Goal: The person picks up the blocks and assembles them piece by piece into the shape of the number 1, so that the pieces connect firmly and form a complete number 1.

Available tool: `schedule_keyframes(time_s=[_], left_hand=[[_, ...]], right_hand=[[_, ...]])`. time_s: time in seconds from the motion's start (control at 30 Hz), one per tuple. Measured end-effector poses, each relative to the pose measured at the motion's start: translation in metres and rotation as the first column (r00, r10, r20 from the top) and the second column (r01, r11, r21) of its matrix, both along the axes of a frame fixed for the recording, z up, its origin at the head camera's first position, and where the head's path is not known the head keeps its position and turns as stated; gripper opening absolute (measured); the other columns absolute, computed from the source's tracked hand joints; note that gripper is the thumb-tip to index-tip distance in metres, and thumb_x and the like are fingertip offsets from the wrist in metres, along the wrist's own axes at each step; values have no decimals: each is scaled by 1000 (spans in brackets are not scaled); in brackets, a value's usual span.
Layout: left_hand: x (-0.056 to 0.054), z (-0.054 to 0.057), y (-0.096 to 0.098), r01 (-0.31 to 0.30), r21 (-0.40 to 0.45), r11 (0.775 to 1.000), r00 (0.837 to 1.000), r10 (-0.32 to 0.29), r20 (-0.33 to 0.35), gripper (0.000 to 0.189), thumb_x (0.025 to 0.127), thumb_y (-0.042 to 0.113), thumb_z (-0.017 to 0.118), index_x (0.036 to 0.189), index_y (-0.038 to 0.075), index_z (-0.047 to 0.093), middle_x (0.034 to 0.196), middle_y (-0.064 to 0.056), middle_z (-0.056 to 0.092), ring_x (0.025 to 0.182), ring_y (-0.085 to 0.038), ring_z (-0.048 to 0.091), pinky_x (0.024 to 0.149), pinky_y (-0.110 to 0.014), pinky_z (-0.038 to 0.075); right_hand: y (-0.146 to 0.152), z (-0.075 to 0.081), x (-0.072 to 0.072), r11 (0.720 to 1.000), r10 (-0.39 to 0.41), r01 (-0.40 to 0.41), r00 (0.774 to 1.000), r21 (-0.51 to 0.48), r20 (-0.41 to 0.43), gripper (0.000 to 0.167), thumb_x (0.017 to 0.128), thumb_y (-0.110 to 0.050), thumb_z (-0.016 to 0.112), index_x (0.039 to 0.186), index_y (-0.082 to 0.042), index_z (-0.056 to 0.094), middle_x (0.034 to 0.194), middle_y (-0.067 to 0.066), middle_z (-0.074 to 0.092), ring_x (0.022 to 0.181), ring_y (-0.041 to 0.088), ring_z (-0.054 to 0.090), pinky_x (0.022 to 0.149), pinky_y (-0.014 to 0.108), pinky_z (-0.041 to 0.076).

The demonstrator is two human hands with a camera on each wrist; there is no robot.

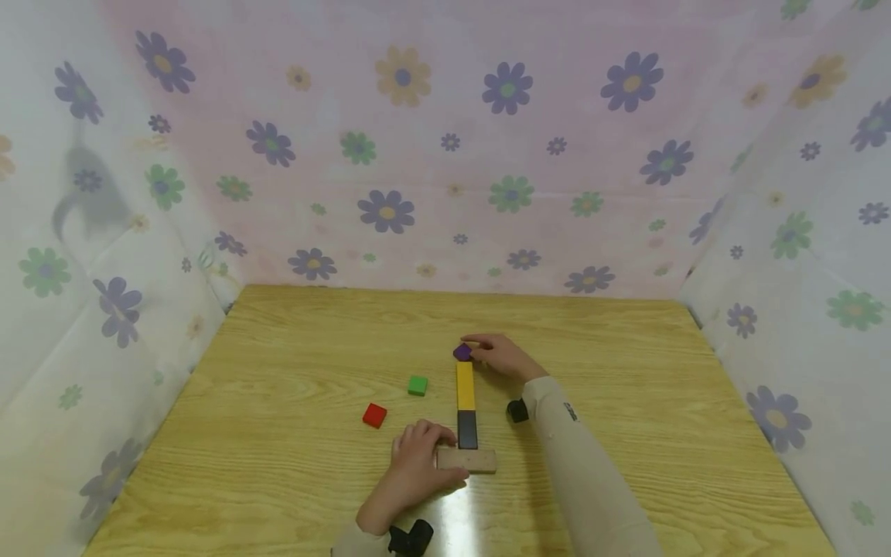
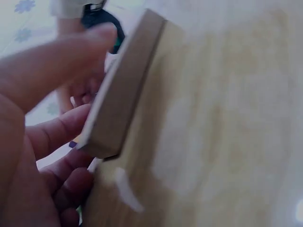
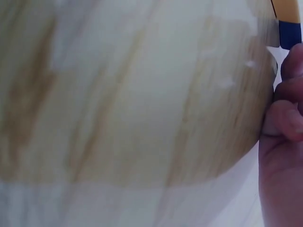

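In the head view, my left hand (image 1: 421, 456) has its fingers and thumb curled round the left end of a plain wooden block (image 1: 480, 462). That same block (image 2: 125, 82) slants across the left wrist view, with fingers behind it. My right hand (image 1: 503, 356) holds a small purple block (image 1: 462, 352) between forefinger and thumb, turned cornerwise. Just nearer lies a long yellow block (image 1: 465, 386). A black block (image 1: 468, 430) joins it to the wooden one in a straight line. At the right wrist view's edge, right-hand fingers (image 3: 289, 113) are partly cut off beside a dark blue block surface (image 3: 289, 35).
A green square block (image 1: 418, 385) and a red square block (image 1: 374, 415) lie left of the row on the wood-grain table (image 1: 306, 333). Flower-printed cloth (image 1: 445, 170) encloses the back and sides. Dark wrist cameras (image 1: 517, 410) sit on both wrists.
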State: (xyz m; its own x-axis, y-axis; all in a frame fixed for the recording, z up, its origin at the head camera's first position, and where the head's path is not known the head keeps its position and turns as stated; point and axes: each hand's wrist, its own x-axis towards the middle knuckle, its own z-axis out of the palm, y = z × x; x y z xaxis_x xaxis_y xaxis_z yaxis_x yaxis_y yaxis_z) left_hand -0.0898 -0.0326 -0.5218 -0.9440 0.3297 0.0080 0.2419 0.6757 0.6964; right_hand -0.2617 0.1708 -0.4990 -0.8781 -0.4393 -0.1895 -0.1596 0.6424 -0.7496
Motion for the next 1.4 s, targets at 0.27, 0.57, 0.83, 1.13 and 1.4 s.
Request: schedule_keyframes(time_s=[0.27, 0.57, 0.83, 1.13, 1.4], left_hand=[[-10, 12, -14, -116, 293, 949, 974, 51, 221, 38, 82, 43, 59, 108, 16, 54, 101, 2, 48, 88, -14, 47, 74, -32, 39], [-25, 19, -24, -349, 335, 875, 922, 256, 291, 50, 86, 35, 58, 124, 8, 41, 100, -7, 50, 77, -17, 54, 66, -31, 44], [-43, 16, -26, -435, 413, 800, 884, 293, 365, 66, 88, 29, 56, 139, 10, 18, 92, -10, 57, 55, -21, 57, 52, -33, 48], [-63, 16, -22, -414, 256, 874, 901, 352, 256, 61, 86, 27, 58, 135, 7, 27, 72, -3, 58, 47, -18, 53, 47, -31, 43], [-82, 18, -12, -407, 36, 913, 911, 403, 82, 40, 83, 24, 56, 115, 4, 43, 69, -6, 52, 57, -17, 44, 47, -28, 34]], right_hand=[[-1, 3, -1, 999, 8, -8, 1000, 35, 5, 43, 89, -13, 49, 130, -23, 46, 95, 3, 57, 56, 17, 44, 56, 30, 39], [0, -2, -3, 999, 21, -22, 1000, 46, 3, 42, 90, -14, 49, 131, -25, 46, 91, 2, 56, 56, 16, 45, 55, 30, 39], [-1, 1, -1, 999, 30, -29, 999, 39, -12, 40, 92, -13, 46, 130, -22, 47, 94, 6, 56, 51, 14, 39, 55, 29, 37], [-1, 2, -1, 999, 27, -26, 999, 41, -30, 39, 91, -12, 46, 128, -20, 49, 85, 5, 52, 54, 15, 38, 56, 29, 35], [-1, 1, -2, 999, 16, -14, 999, 41, -47, 38, 90, -10, 48, 126, -19, 51, 92, 4, 55, 64, 17, 43, 60, 30, 35]])
